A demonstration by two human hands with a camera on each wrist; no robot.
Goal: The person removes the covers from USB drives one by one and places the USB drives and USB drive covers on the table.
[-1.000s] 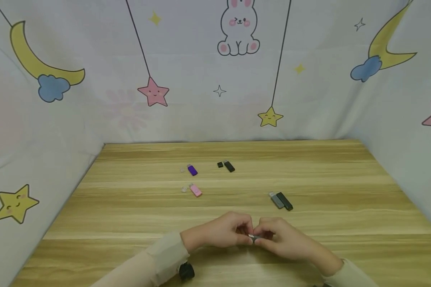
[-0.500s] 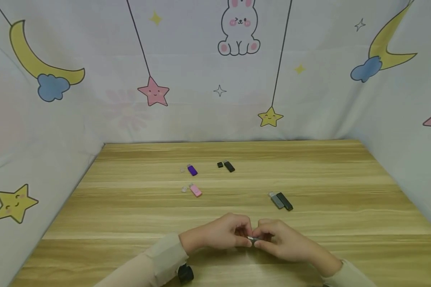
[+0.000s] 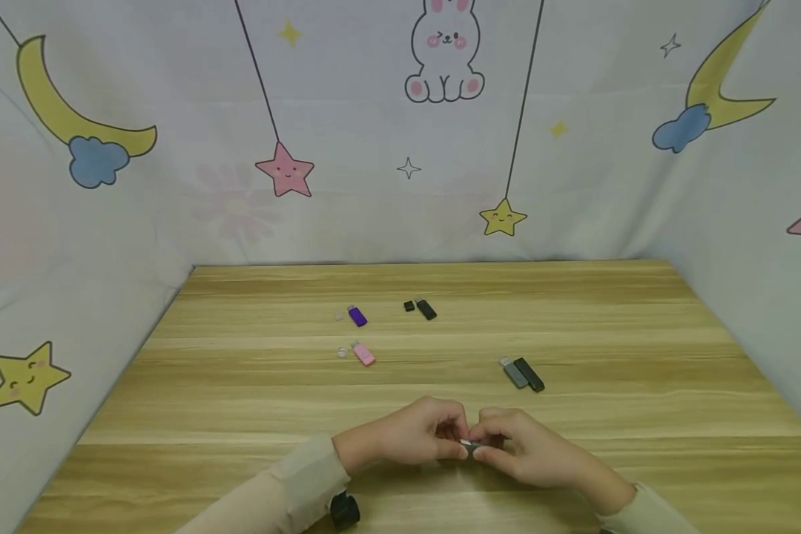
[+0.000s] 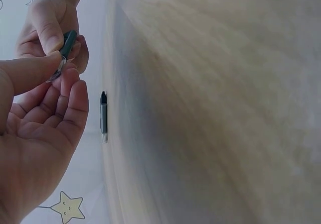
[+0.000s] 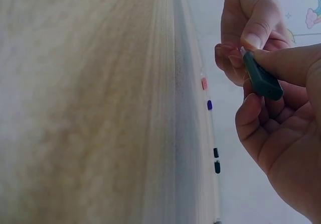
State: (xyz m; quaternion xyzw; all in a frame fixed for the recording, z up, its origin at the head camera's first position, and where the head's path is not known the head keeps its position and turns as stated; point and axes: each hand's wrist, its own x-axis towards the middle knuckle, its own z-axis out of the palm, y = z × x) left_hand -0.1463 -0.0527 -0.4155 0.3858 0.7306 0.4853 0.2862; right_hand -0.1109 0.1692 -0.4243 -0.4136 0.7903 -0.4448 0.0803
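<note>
A dark green USB stick (image 5: 262,79) is held between both hands above the front of the table. My right hand (image 3: 534,449) pinches its body between thumb and fingers. At its other end, a clear cap (image 4: 58,71) sits between the thumb and fingertips of my left hand (image 3: 417,434). The fingertips hide much of the connector end, so I cannot tell how far the cap is on. Beyond the right hand lie a grey USB stick (image 3: 514,373) with a bare connector and, against it, a black oblong piece (image 3: 529,374).
Farther back on the wooden table (image 3: 614,319) lie a pink USB stick (image 3: 363,354) and a purple USB stick (image 3: 357,317), each beside a clear cap. A black USB stick (image 3: 426,309) lies next to its small black cap (image 3: 409,306). Printed cloth walls border the table.
Both hands have sunk very slightly with the green USB stick, which now lies a bit flatter. The pieces on the table have not moved.
</note>
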